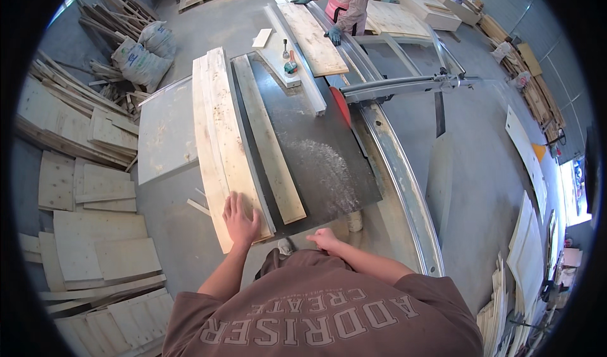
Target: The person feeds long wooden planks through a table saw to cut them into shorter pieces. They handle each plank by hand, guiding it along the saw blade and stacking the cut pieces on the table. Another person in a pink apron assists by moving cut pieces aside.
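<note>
Long wooden boards lie side by side along the left part of the dark saw table. My left hand rests on their near end, fingers stretched out over the wood, gripping nothing. A narrow wooden strip lies apart from them, to the right on the dark surface. My right hand hovers just off the table's near edge, its fingers curled in, with nothing visible in them. Pale sawdust is scattered on the table right of the strip.
Across the table a person in gloves holds a wide board beside the metal fence. A red guard stands near the sliding rail. A teal-and-red tool sits on a pale panel. Stacked wood lines the left.
</note>
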The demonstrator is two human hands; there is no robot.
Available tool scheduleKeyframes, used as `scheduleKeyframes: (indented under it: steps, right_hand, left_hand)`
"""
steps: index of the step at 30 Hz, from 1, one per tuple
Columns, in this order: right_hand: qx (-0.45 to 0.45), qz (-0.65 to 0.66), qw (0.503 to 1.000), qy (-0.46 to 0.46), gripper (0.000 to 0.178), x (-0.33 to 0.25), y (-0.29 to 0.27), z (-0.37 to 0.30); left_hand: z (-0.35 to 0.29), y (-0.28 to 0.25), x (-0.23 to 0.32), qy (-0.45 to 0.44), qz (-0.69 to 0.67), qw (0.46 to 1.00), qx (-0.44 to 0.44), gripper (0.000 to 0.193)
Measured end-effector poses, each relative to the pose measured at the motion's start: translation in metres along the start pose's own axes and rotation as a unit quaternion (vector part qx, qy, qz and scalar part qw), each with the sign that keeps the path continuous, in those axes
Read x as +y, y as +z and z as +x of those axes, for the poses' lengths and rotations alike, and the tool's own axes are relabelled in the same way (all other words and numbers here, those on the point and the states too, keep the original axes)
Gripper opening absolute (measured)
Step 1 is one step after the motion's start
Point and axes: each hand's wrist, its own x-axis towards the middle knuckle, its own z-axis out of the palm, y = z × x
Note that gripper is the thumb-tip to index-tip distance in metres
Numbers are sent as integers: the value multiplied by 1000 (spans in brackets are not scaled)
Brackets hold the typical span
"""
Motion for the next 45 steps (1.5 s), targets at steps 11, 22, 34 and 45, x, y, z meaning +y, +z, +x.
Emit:
scheduleKeyframes:
  steps: [11, 22, 34, 45]
  right_hand:
    - [0, 6, 1000, 7, 32, 3, -4, -6]
    - [-4, 4, 1000, 12, 34, 11, -10, -7]
    - [-1, 30, 999, 13, 34, 15, -14, -5]
    - [-7, 28, 999, 14, 33, 11, -14, -14]
  left_hand:
    - [-5, -2, 8, 2, 0, 1000, 0, 72]
    - [-15, 1, 13, -3, 2, 1000, -1, 72]
    - [-17, 7, 12, -4, 6, 1000, 0, 72]
    - [-21, 4, 16, -5, 6, 1000, -5, 72]
